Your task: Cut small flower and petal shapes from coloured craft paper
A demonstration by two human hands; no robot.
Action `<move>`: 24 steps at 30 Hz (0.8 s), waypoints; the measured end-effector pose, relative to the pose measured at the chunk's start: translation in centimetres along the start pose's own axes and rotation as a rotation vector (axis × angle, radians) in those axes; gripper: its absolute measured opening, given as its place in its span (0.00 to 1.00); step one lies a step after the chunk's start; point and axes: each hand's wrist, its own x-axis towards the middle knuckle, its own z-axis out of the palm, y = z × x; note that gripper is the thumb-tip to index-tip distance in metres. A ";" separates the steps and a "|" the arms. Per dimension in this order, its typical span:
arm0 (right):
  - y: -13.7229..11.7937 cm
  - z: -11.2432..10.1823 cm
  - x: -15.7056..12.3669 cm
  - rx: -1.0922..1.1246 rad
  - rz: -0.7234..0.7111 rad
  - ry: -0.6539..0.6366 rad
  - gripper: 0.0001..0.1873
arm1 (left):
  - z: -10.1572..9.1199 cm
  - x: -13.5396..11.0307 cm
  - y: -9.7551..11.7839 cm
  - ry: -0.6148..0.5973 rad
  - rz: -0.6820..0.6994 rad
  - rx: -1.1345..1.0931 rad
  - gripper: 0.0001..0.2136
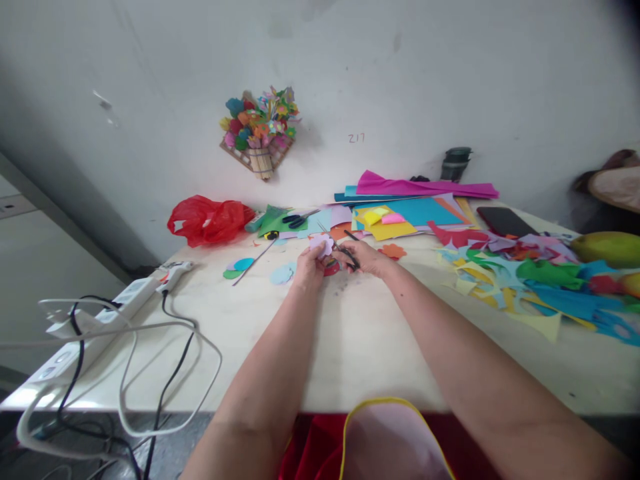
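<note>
Both my arms reach out over a pale table (pixel 350 340). My left hand (pixel 307 268) pinches a small lilac flower-shaped paper piece (pixel 321 245), held up off the table. My right hand (pixel 367 257) is closed round the black handles of a pair of scissors (pixel 345 254), whose blades point left toward the lilac piece. A red paper piece (pixel 331 268) lies just under the two hands. A pale blue flower cut-out (pixel 283 274) rests on the table left of my left hand.
Sheets of coloured paper (pixel 405 210) are stacked at the back, and paper scraps (pixel 540 280) spread over the right side. A red plastic bag (pixel 210 220), another pair of scissors (pixel 296 220), a power strip with cables (pixel 100 313), a dark phone (pixel 505 221) and a paper-flower bouquet (pixel 260 130) on the wall.
</note>
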 end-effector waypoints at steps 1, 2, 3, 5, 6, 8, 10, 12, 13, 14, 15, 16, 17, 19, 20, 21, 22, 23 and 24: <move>0.0 0.0 0.0 0.000 -0.002 0.001 0.22 | 0.0 0.0 0.0 -0.002 0.000 0.005 0.08; 0.0 0.0 0.0 -0.002 -0.002 0.003 0.22 | -0.1 0.0 0.0 -0.004 0.001 0.011 0.09; 0.0 0.0 0.0 -0.005 0.000 0.003 0.21 | -0.1 0.1 0.0 -0.006 0.003 0.019 0.09; 0.2 -0.2 0.0 -0.013 -0.001 -0.003 0.21 | -0.3 0.2 0.0 -0.014 0.009 0.038 0.09; 0.3 -0.3 0.1 -0.016 -0.004 -0.010 0.20 | -0.5 0.3 -0.1 -0.020 0.012 0.051 0.10; 0.5 -0.5 0.2 -0.021 -0.008 -0.027 0.19 | -0.7 0.4 -0.1 -0.039 0.021 0.075 0.10; 0.8 -0.8 0.2 -0.033 -0.004 -0.047 0.18 | -0.8 0.5 0.0 -0.049 0.025 0.085 0.10; 1.0 -1.2 0.3 -0.057 0.009 -0.076 0.18 | -0.9 0.5 0.0 -0.042 0.031 0.078 0.09; 1.1 -1.4 0.3 -0.065 0.012 -0.092 0.18 | -0.9 0.5 0.1 -0.035 0.035 0.073 0.09; 1.2 -1.6 0.2 -0.066 0.013 -0.106 0.18 | -0.8 0.5 0.1 -0.031 0.040 0.071 0.09; 1.3 -1.8 0.2 -0.061 0.007 -0.117 0.18 | -0.8 0.4 0.1 -0.033 0.044 0.073 0.09; 1.3 -2.1 0.1 -0.053 -0.004 -0.122 0.18 | -0.8 0.4 0.2 -0.041 0.049 0.079 0.10; 1.3 -2.3 0.1 -0.047 -0.018 -0.123 0.19 | -0.7 0.3 0.2 -0.053 0.053 0.089 0.11; 1.3 -2.7 0.0 -0.047 -0.047 -0.119 0.19 | -0.7 0.2 0.3 -0.082 0.057 0.119 0.12; 1.3 -2.9 -0.1 -0.051 -0.057 -0.119 0.19 | -0.7 0.1 0.3 -0.098 0.055 0.138 0.12; 1.3 -3.1 -0.1 -0.056 -0.061 -0.122 0.19 | -0.7 0.1 0.3 -0.114 0.048 0.157 0.12; 1.2 -3.2 -0.2 -0.062 -0.058 -0.125 0.18 | -0.7 0.1 0.3 -0.129 0.040 0.174 0.13; 1.2 -3.3 -0.3 -0.068 -0.053 -0.128 0.18 | -0.7 0.1 0.3 -0.143 0.030 0.187 0.13; 1.1 -3.3 -0.4 -0.076 -0.045 -0.132 0.17 | -0.8 0.1 0.3 -0.152 0.020 0.194 0.14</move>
